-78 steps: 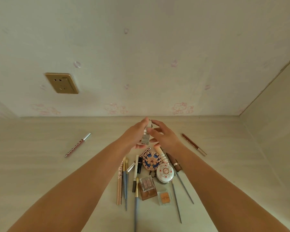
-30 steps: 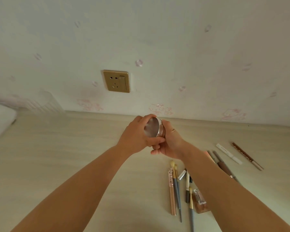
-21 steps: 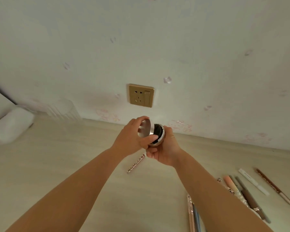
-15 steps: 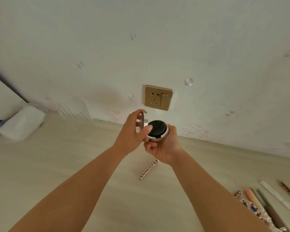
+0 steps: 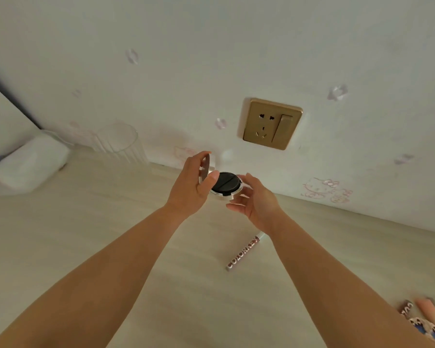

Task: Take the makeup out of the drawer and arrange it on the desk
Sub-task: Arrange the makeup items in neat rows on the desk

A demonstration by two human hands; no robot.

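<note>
I hold a round silver cushion compact above the desk, close to the back wall. Its lid stands raised on the left, and a black puff shows inside the base. My left hand pinches the raised lid between thumb and fingers. From the right and from below, my right hand cradles the base, its fingers curled loosely round the rim. A pink lip pen with white lettering lies on the desk under my right wrist. Several more makeup items show at the lower right corner, partly cut off.
A ribbed clear glass stands at the back left against the wall. Left of it lies a white tissue pack, next to a white and blue panel. A gold wall socket sits just above the compact.
The compact's lid has swung fully up, exposing the black puff. My view has turned left, so the makeup pile slid to the lower right edge. My right hand's grip has loosened.
</note>
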